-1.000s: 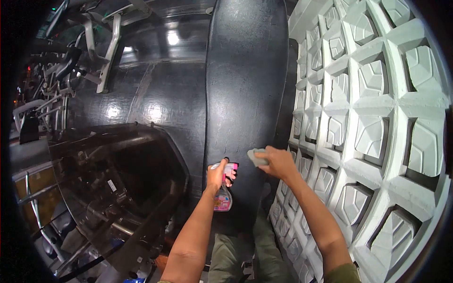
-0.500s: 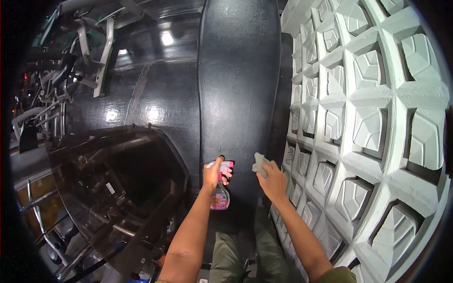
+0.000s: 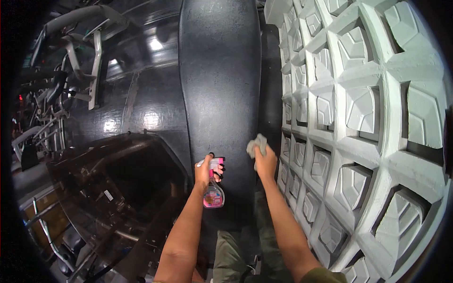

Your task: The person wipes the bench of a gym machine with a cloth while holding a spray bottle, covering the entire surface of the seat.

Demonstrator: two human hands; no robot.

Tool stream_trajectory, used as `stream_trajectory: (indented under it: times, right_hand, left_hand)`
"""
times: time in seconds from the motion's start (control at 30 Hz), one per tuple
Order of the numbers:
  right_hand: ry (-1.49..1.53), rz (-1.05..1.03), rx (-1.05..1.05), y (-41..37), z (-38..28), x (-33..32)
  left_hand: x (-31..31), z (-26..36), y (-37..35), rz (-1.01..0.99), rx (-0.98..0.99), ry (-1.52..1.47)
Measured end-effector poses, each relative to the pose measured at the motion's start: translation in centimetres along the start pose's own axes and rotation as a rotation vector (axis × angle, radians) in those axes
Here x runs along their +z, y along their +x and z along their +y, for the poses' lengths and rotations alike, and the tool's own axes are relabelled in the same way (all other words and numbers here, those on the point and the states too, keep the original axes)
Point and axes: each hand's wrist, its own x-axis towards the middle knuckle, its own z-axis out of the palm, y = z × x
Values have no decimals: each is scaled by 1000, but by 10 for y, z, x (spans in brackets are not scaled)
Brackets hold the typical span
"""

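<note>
My left hand point(image 3: 204, 173) is wrapped round the neck of a spray bottle point(image 3: 213, 197), clear with pink liquid or label and a pink and white trigger head. The bottle hangs upright over the near part of a long black padded bench point(image 3: 219, 94). In my right hand point(image 3: 266, 162) is a bunched pale grey cloth point(image 3: 257, 144), pinched between thumb and fingers. That cloth overlaps the bench's right edge in this view. Dark nails show on my left fingers.
A white lattice wall point(image 3: 337, 108) of angular blocks runs close along the right. Left of the bench sits a dark, glossy machine cover point(image 3: 127, 184). Gym machine frames point(image 3: 96, 66) stand farther left on the black floor point(image 3: 155, 85).
My right hand has moved forward with the cloth, which now looks more bunched. My left hand still grips the bottle. The view has shifted, so the bench appears farther left.
</note>
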Motion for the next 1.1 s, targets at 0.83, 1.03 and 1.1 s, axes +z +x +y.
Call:
stream_trajectory:
  times: [0.83, 1.03, 1.1]
  right_hand:
    - [-109, -41, -227, -37, 34, -11]
    - [-300, -86, -440, -34, 12, -12]
    - [-407, -228, -679, -49, 25, -28]
  left_hand:
    - [0, 0, -2, -9, 21, -18]
    - [-2, -3, 2, -32, 40, -24]
    - [-4, -5, 3, -52, 59, -46]
